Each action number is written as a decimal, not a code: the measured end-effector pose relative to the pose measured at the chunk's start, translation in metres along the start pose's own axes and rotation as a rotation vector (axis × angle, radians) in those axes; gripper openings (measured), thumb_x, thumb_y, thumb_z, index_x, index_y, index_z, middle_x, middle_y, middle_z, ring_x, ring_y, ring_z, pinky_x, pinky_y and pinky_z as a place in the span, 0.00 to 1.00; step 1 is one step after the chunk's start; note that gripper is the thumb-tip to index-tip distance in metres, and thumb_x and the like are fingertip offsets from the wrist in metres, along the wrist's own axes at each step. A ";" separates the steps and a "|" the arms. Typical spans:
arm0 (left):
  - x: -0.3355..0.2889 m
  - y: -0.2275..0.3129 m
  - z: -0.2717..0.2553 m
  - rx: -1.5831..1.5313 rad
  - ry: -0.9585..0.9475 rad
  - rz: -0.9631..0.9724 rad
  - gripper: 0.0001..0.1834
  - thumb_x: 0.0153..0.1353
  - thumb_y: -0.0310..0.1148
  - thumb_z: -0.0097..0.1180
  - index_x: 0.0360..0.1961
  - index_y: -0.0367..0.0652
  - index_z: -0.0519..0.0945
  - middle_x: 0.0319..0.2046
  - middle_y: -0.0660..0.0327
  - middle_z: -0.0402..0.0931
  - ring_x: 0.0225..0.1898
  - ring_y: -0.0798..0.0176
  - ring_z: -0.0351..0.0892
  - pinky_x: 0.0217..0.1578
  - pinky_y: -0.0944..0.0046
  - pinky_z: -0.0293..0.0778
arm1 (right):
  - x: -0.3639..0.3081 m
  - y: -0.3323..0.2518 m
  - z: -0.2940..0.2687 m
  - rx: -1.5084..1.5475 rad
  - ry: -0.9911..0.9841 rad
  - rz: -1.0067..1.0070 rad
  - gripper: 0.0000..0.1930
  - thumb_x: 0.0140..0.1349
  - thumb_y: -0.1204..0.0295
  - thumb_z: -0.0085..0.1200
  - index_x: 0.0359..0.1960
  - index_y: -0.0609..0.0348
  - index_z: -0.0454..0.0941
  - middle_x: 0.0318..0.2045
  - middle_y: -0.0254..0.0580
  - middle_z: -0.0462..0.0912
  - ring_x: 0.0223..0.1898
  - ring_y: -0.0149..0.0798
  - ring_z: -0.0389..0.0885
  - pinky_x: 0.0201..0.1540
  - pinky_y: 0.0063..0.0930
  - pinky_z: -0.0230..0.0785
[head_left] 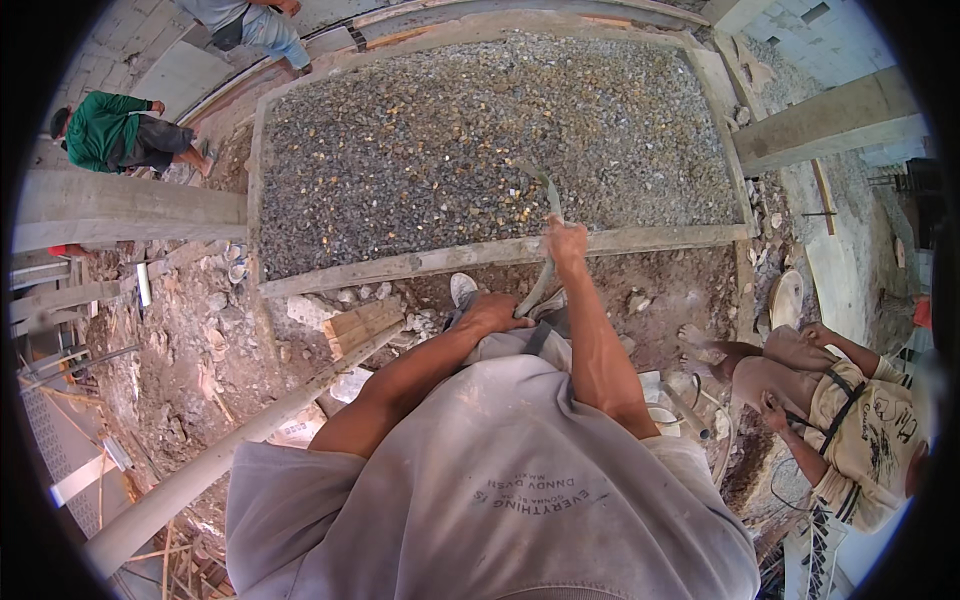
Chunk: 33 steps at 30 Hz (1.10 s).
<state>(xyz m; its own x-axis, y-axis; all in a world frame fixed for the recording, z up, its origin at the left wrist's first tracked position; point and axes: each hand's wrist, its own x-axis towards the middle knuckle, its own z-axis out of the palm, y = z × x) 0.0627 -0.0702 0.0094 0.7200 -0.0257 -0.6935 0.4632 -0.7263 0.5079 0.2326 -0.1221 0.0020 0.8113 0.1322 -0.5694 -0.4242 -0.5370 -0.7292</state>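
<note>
A grey-green hose (554, 197) curves up through my right hand (567, 241), whose fingers are wrapped round it. Its free end points over a bed of wet-looking gravel (480, 130). Lower down, near my waist, my left hand (497, 313) is closed on the same hose, and the rest of it is hidden behind my body. Both hands are on the near side of the gravel bed, my right one close above its concrete edge (430, 262). Whether water leaves the hose cannot be made out.
Wooden blocks (362, 326) and rubble lie left of my feet, beside a slanting pole (240, 435). Concrete columns (130, 210) flank the bed. One person in green (105, 130) bends at the far left; another (850, 410) is close on my right. A third stands beyond the bed.
</note>
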 end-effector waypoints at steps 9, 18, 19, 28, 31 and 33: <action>0.004 -0.008 0.010 0.030 0.109 0.104 0.27 0.50 0.58 0.55 0.37 0.43 0.82 0.30 0.48 0.79 0.37 0.46 0.78 0.42 0.52 0.71 | 0.031 0.055 -0.014 0.255 -0.009 0.064 0.20 0.56 0.63 0.55 0.14 0.69 0.73 0.12 0.47 0.75 0.12 0.41 0.72 0.19 0.36 0.64; 0.006 0.004 0.004 0.114 0.008 0.090 0.26 0.49 0.55 0.57 0.38 0.44 0.81 0.36 0.49 0.78 0.43 0.49 0.76 0.43 0.52 0.70 | 0.005 0.063 -0.060 0.370 0.194 0.187 0.15 0.58 0.70 0.51 0.18 0.69 0.74 0.12 0.44 0.74 0.12 0.38 0.73 0.14 0.33 0.61; 0.008 0.003 0.007 0.106 0.035 0.109 0.26 0.49 0.55 0.57 0.38 0.44 0.81 0.35 0.49 0.78 0.42 0.48 0.76 0.43 0.52 0.70 | 0.006 0.067 -0.063 0.372 0.211 0.202 0.15 0.58 0.71 0.51 0.17 0.69 0.74 0.12 0.45 0.74 0.12 0.38 0.73 0.14 0.33 0.60; 0.012 0.016 0.010 0.072 0.047 0.137 0.27 0.49 0.56 0.56 0.39 0.44 0.81 0.37 0.50 0.79 0.43 0.47 0.76 0.46 0.49 0.67 | -0.003 0.073 -0.090 0.345 0.317 0.261 0.17 0.58 0.70 0.52 0.16 0.72 0.73 0.13 0.47 0.74 0.13 0.40 0.73 0.14 0.33 0.62; 0.010 0.022 0.010 0.068 0.050 0.146 0.27 0.50 0.56 0.56 0.40 0.44 0.81 0.38 0.50 0.78 0.43 0.47 0.76 0.46 0.49 0.67 | -0.011 0.068 -0.098 0.376 0.307 0.258 0.17 0.59 0.70 0.52 0.16 0.70 0.72 0.12 0.45 0.73 0.12 0.40 0.72 0.13 0.33 0.62; 0.011 0.023 0.011 0.063 0.047 0.155 0.27 0.51 0.56 0.55 0.40 0.44 0.80 0.37 0.50 0.79 0.43 0.47 0.76 0.46 0.49 0.67 | -0.014 0.066 -0.100 0.406 0.322 0.273 0.18 0.60 0.70 0.51 0.15 0.69 0.72 0.12 0.45 0.72 0.12 0.39 0.71 0.13 0.33 0.62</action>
<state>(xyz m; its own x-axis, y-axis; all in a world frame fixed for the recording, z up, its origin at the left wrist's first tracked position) 0.0757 -0.0946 0.0079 0.8044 -0.1099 -0.5838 0.3124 -0.7576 0.5731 0.2335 -0.2424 -0.0004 0.7056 -0.2596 -0.6593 -0.7035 -0.1451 -0.6957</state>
